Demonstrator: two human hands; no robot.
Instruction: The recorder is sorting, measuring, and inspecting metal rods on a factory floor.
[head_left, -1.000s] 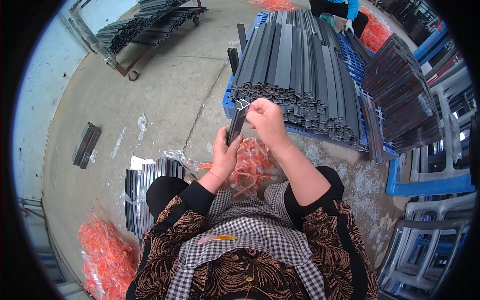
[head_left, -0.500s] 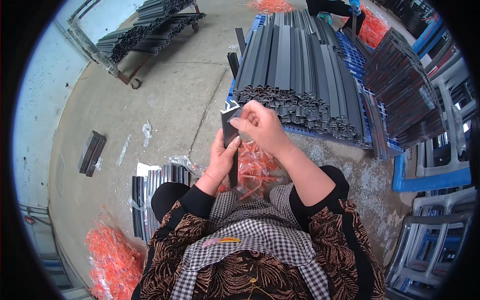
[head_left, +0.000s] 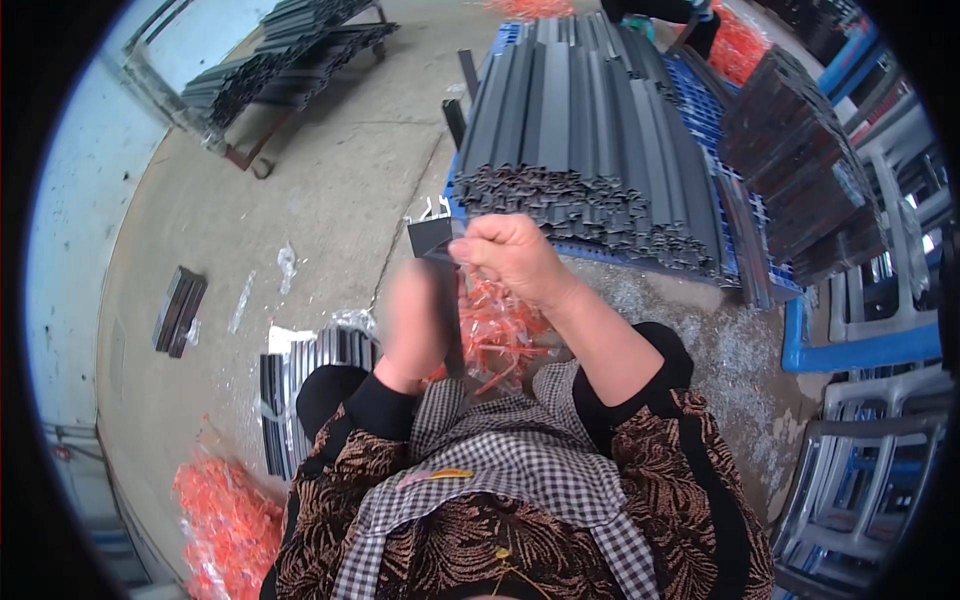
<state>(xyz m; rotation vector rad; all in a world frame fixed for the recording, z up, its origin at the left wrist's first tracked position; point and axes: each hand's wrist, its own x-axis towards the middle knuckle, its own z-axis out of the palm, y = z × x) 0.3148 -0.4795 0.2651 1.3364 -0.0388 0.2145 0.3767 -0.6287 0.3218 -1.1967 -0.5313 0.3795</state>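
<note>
Upright before my lap stands a dark grey profile strip (head_left: 431,238), its pale, notched cut end uppermost. My left hand (head_left: 414,320), smeared by motion, is wrapped round the strip's middle. At the strip's upper right edge, my right hand (head_left: 513,262) is closed in a pinch. Between its fingertips and the strip runs what looks like thin clear film (head_left: 456,246), hard to make out. Behind the strip's lower part lies a heap of orange and clear film scraps (head_left: 497,335).
Ahead, a large stack of grey profiles (head_left: 575,120) lies on a blue pallet (head_left: 700,125). More profiles (head_left: 318,355) lie by my left knee and on a wheeled rack (head_left: 285,75). An orange scrap pile (head_left: 228,525) is lower left. Grey frames (head_left: 870,470) stand right. Another person (head_left: 690,20) works beyond.
The strip and both hands have shifted slightly left. The left hand has become blurred around the strip. My right fingers have closed into a tighter pinch beside its top.
</note>
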